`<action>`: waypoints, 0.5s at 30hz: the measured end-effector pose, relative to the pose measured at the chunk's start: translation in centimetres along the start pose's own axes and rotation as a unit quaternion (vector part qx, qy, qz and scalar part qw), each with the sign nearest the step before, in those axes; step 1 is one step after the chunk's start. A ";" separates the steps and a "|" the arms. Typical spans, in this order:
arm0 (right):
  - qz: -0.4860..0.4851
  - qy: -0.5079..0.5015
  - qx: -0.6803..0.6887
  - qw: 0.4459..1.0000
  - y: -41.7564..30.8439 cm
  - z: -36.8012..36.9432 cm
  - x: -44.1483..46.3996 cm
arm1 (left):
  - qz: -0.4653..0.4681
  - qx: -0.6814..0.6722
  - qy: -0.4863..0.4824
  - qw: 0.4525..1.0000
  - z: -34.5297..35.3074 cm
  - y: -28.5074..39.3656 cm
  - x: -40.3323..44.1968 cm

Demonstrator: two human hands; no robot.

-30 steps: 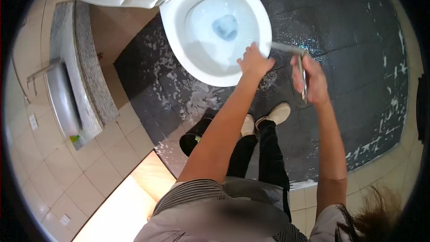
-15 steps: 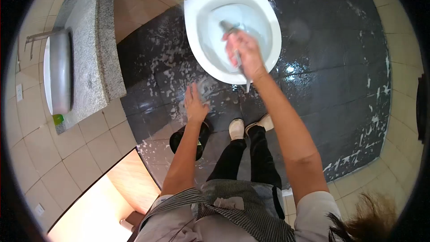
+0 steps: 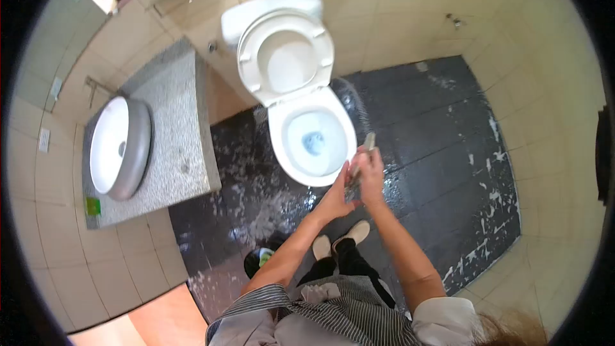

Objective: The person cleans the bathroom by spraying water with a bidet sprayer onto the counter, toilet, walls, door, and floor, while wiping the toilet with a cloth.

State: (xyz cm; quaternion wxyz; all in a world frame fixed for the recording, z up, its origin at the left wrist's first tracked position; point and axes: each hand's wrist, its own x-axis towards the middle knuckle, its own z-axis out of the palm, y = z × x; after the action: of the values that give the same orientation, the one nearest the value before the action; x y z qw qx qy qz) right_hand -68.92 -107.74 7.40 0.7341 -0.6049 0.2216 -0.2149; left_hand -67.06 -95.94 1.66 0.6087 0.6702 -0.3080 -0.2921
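Note:
My right hand [image 3: 370, 182] is closed around what looks like a wet grey rag [image 3: 369, 141], whose end sticks out above the fingers. From the left, my left hand [image 3: 333, 198] meets it, thumb and fingers curled about the rag's lower part, which the hands mostly hide. Both hands are held at the front right of the white toilet bowl [image 3: 278, 147], above the floor. The toilet seat [image 3: 250, 64] and lid are raised, and bluish water shows in the bowl.
Dark floor tiles [image 3: 435, 154] are wet with white foam. To the left, a granite counter [image 3: 182, 134] carries an oval basin [image 3: 139, 147] and a green item [image 3: 93, 205]. A black bin [image 3: 252, 264] stands by my left forearm. Taps [image 3: 455, 22] jut from the back wall.
My right hand has come out of the toilet bowl with the rag. My left hand has moved right from above the bin and joined it. The view has tilted up, showing the raised seat and tank.

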 end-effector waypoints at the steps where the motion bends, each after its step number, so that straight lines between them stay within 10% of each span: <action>1: -0.009 0.025 -0.013 1.000 -2.2 1.0 -0.7 | 0.030 -0.040 0.031 0.998 0.8 1.7 1.6; 5: -0.065 0.054 -0.025 0.996 -4.2 0.1 1.1 | 0.052 0.052 0.026 0.997 1.0 6.8 4.4; 7: -0.267 0.042 -0.318 0.909 -4.5 -1.8 2.7 | 0.094 0.080 0.039 0.992 1.2 8.9 5.4; 9: -0.068 -0.019 -0.072 0.995 -6.9 -5.4 3.2 | -0.120 0.123 0.032 0.985 0.6 11.6 6.0; 11: 0.076 0.042 0.024 0.996 -10.2 -8.6 3.6 | 0.021 0.151 0.054 0.987 1.0 11.6 6.5; 15: 0.220 0.147 0.161 0.951 -6.0 -16.3 10.3 | -0.038 0.029 -0.059 0.997 3.3 15.4 7.1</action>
State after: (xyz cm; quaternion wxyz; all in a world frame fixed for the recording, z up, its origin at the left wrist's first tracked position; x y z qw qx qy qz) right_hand -70.38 -127.70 9.90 0.8097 -0.3767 0.4176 -0.1674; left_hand -65.90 -104.58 16.62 0.5580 0.6804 -0.3263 -0.3453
